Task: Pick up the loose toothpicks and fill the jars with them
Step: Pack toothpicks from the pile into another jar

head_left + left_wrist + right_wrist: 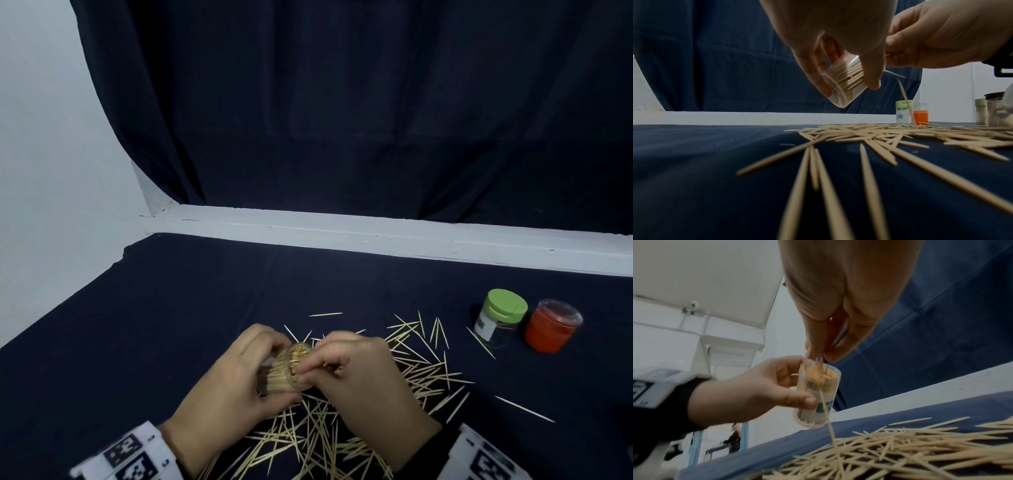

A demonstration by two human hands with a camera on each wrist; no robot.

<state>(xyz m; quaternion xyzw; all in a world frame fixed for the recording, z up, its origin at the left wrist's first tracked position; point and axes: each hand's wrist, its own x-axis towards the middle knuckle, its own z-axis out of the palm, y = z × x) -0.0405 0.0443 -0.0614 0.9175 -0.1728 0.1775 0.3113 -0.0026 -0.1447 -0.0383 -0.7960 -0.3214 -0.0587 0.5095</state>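
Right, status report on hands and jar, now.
Left hand grips tilted clear jar, nearly full. Right hand pinches toothpicks at its mouth. Loose toothpicks litter the cloth; nothing blocking.

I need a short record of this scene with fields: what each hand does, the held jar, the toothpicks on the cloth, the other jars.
left hand: grips the clear jar, lifted off the cloth and tilted
right hand: pinches toothpicks at the jar's open mouth
clear jar: no lid on, packed nearly full of toothpicks
loose toothpicks: many scattered on the dark cloth under and right of the hands
green-lidded jar: upright, closed, far right
red jar: upright beside the green-lidded one
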